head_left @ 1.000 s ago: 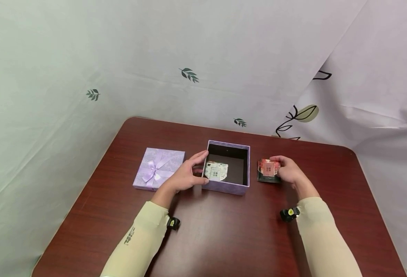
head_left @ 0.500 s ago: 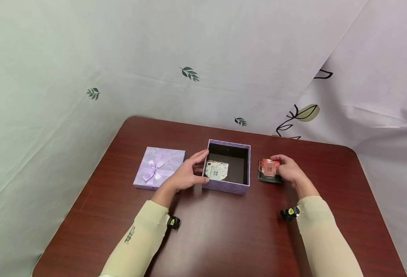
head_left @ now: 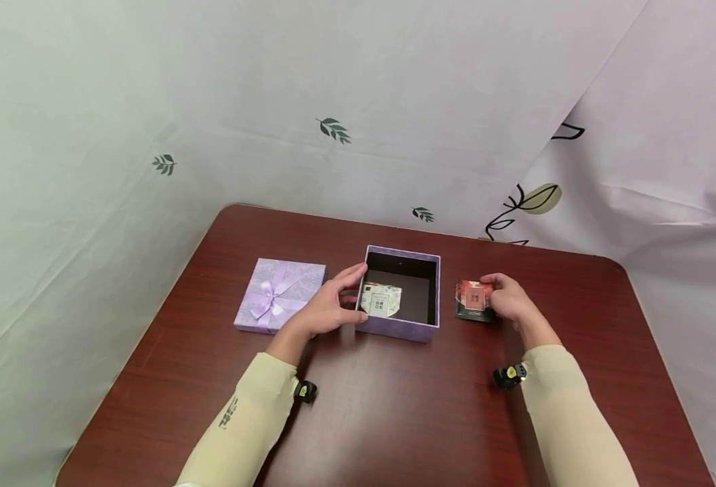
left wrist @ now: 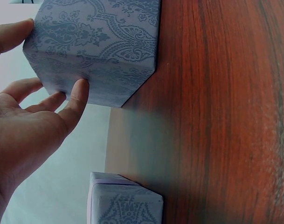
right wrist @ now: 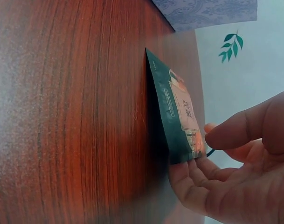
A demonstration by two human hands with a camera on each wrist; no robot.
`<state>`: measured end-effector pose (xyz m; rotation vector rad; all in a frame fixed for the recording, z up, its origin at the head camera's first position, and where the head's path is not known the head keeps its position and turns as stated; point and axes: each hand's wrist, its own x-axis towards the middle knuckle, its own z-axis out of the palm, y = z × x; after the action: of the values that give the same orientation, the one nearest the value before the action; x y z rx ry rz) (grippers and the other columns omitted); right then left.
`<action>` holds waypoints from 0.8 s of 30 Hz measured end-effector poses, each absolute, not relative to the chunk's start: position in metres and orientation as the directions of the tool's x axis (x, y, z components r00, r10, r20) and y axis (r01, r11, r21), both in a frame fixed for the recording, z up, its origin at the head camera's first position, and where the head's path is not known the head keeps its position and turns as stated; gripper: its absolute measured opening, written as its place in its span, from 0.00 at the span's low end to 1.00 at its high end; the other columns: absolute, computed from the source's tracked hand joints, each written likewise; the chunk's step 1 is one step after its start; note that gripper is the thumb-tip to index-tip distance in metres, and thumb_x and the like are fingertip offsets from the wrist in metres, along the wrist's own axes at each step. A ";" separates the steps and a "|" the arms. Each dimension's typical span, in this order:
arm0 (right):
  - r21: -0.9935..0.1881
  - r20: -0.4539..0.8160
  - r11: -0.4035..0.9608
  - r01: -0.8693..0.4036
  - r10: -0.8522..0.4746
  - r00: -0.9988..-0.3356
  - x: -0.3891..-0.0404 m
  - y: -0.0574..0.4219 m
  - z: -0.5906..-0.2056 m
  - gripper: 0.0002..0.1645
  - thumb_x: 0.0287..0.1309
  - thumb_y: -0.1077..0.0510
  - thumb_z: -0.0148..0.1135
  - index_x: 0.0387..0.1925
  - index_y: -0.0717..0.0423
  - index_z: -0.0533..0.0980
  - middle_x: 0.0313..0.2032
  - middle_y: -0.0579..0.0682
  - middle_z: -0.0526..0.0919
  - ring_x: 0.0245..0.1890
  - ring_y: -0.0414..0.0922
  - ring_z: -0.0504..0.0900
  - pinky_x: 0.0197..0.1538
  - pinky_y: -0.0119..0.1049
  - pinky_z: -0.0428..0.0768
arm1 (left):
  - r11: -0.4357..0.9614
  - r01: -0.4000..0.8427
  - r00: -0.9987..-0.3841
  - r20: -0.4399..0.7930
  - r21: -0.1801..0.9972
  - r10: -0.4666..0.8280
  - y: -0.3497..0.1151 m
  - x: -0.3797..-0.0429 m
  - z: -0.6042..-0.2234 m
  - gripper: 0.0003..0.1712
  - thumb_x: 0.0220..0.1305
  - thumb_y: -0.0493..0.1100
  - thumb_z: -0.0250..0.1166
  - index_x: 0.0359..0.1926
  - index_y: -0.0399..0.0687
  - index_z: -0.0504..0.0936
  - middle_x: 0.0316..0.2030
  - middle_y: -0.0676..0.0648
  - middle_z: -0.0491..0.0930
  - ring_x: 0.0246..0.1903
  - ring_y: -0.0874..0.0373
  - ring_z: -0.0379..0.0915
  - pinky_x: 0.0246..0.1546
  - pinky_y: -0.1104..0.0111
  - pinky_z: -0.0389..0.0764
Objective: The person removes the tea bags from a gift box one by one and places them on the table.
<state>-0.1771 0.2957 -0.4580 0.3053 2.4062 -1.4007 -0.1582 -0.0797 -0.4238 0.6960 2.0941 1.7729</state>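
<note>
My left hand (head_left: 329,308) holds the left side of an open purple gift box (head_left: 397,329), thumb at its near corner and fingertips against the patterned wall (left wrist: 100,70). A pale floral tea sachet (head_left: 388,294) lies inside the box, in its near left part, on the dark floor. To the right of the box, my right hand (head_left: 510,297) pinches a red and dark green tea sachet (head_left: 474,297) at its right edge. In the right wrist view the thumb is over the sachet (right wrist: 174,112) and the fingers are under it; it tilts close over the table.
Left of the box lies its purple lid (head_left: 281,291) with a ribbon bow, partly behind my left hand. The dark red wooden table (head_left: 394,419) ends at a white curtain (head_left: 382,155) with leaf prints behind it.
The red and green sachet has shifted very slightly to the right with my right hand. My left hand and the box keep their place.
</note>
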 end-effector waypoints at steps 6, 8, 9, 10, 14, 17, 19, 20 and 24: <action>-0.774 -0.385 0.526 0.352 0.050 -0.921 -0.176 0.296 -0.455 0.29 0.59 0.73 0.43 0.64 0.70 0.64 0.54 0.67 0.69 0.45 0.55 0.68 0.36 0.37 0.70 | 0.116 0.165 -0.833 0.076 0.980 0.547 -0.080 -0.158 -0.424 0.50 0.49 0.21 0.68 0.73 0.26 0.56 0.74 0.29 0.48 0.67 0.37 0.57 0.60 0.44 0.70; -0.765 -0.381 0.538 0.353 0.063 -0.922 -0.176 0.295 -0.454 0.29 0.60 0.72 0.41 0.64 0.71 0.64 0.54 0.68 0.69 0.46 0.56 0.68 0.37 0.37 0.70 | 0.116 0.168 -0.834 0.078 0.979 0.547 -0.080 -0.158 -0.424 0.50 0.49 0.21 0.68 0.73 0.26 0.56 0.74 0.29 0.48 0.67 0.38 0.57 0.60 0.44 0.70; -0.763 -0.380 0.541 0.354 0.069 -0.923 -0.176 0.295 -0.453 0.29 0.60 0.72 0.40 0.64 0.71 0.64 0.54 0.68 0.69 0.45 0.55 0.68 0.37 0.37 0.70 | 0.115 0.169 -0.834 0.080 0.979 0.547 -0.080 -0.158 -0.424 0.50 0.49 0.21 0.68 0.73 0.26 0.56 0.74 0.29 0.48 0.68 0.38 0.56 0.60 0.43 0.70; -0.763 -0.380 0.538 0.357 0.073 -0.922 -0.176 0.295 -0.453 0.29 0.60 0.72 0.39 0.64 0.71 0.63 0.54 0.68 0.69 0.43 0.55 0.69 0.36 0.37 0.70 | 0.114 0.171 -0.834 0.081 0.979 0.546 -0.080 -0.158 -0.424 0.50 0.49 0.21 0.68 0.73 0.26 0.56 0.74 0.29 0.48 0.68 0.38 0.56 0.60 0.43 0.70; -0.761 -0.373 0.542 0.357 0.084 -0.924 -0.175 0.296 -0.452 0.31 0.59 0.73 0.37 0.65 0.72 0.63 0.56 0.68 0.68 0.39 0.53 0.69 0.34 0.37 0.72 | 0.112 0.174 -0.833 0.086 0.978 0.546 -0.080 -0.158 -0.424 0.50 0.49 0.21 0.68 0.73 0.25 0.55 0.74 0.29 0.48 0.67 0.37 0.57 0.60 0.43 0.70; -0.755 -0.360 0.554 0.351 0.098 -0.928 -0.175 0.296 -0.452 0.30 0.60 0.72 0.38 0.66 0.72 0.62 0.58 0.70 0.67 0.45 0.57 0.70 0.42 0.43 0.74 | 0.112 0.174 -0.832 0.086 0.978 0.549 -0.080 -0.158 -0.425 0.50 0.49 0.21 0.68 0.73 0.25 0.55 0.74 0.29 0.48 0.67 0.38 0.57 0.60 0.44 0.70; -0.750 -0.342 0.565 0.344 0.113 -0.933 -0.175 0.295 -0.450 0.30 0.60 0.72 0.40 0.66 0.71 0.63 0.59 0.71 0.67 0.51 0.60 0.68 0.49 0.47 0.73 | 0.113 0.175 -0.831 0.085 0.978 0.549 -0.080 -0.158 -0.425 0.50 0.49 0.21 0.68 0.73 0.26 0.55 0.74 0.29 0.48 0.68 0.38 0.56 0.60 0.44 0.71; -0.750 -0.334 0.566 0.342 0.122 -0.935 -0.174 0.295 -0.449 0.31 0.59 0.72 0.40 0.66 0.71 0.63 0.59 0.71 0.66 0.54 0.61 0.66 0.52 0.49 0.72 | 0.113 0.175 -0.831 0.085 0.978 0.550 -0.080 -0.158 -0.425 0.50 0.49 0.21 0.68 0.73 0.26 0.56 0.74 0.29 0.48 0.68 0.38 0.56 0.60 0.44 0.71; -0.755 -0.289 0.575 0.316 0.142 -0.947 -0.174 0.293 -0.445 0.33 0.56 0.72 0.41 0.66 0.69 0.64 0.61 0.72 0.66 0.58 0.64 0.65 0.55 0.55 0.70 | 0.113 0.175 -0.831 0.085 0.978 0.550 -0.080 -0.158 -0.425 0.50 0.49 0.21 0.68 0.73 0.27 0.56 0.74 0.29 0.48 0.68 0.38 0.55 0.60 0.44 0.70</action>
<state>-0.1738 0.2928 -0.4451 0.3841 2.6085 -1.3089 -0.1584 -0.0802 -0.4254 0.7114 2.0966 1.7740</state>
